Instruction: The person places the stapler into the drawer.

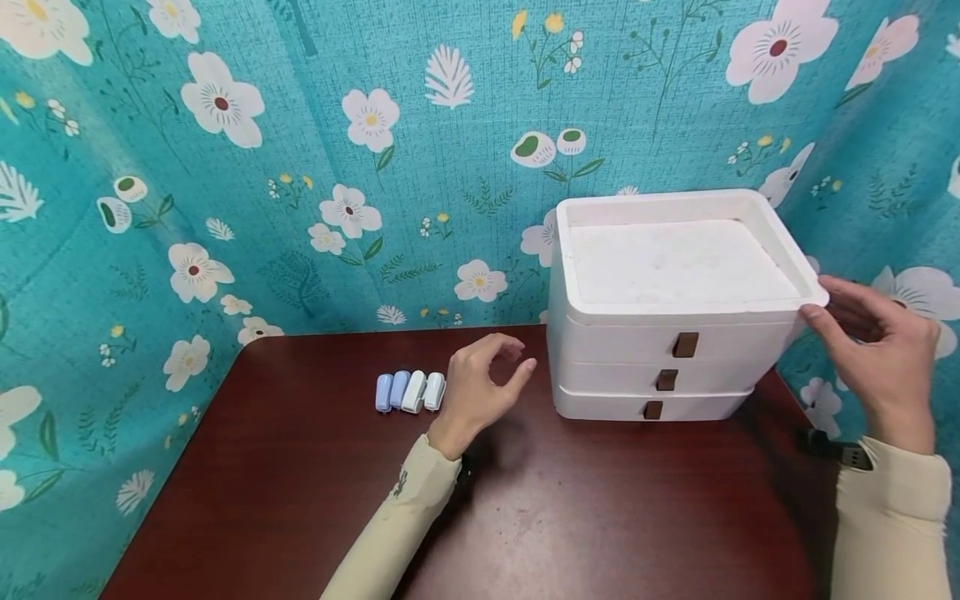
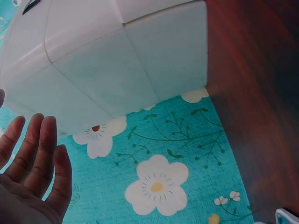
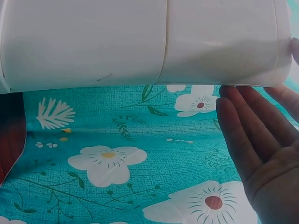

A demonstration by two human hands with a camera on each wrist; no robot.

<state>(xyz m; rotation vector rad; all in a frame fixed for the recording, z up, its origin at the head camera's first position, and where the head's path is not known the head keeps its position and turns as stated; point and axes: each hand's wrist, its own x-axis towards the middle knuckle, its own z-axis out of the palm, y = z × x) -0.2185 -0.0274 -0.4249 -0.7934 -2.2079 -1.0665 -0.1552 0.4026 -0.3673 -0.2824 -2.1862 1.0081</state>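
A white three-tier drawer unit [image 1: 682, 337] with brown pull tabs stands at the table's back right. My right hand [image 1: 881, 350] is at its upper right corner, thumb tip by the front edge and fingers along the right side. In the right wrist view, the fingertips [image 3: 226, 93] meet the unit's edge, the fingers fairly straight. My left hand [image 1: 483, 387] hovers left of the unit, fingers loosely bent and holding nothing. The left wrist view shows its spread fingers [image 2: 39, 154] beside the unit's side wall [image 2: 107, 70].
Several small blue and white stapler-like items [image 1: 411, 392] sit in a row just left of my left hand. The dark red-brown table [image 1: 300, 500] backs onto a teal floral curtain [image 1: 420, 167]. The unit's top is a shallow rimmed tray [image 1: 573, 267].
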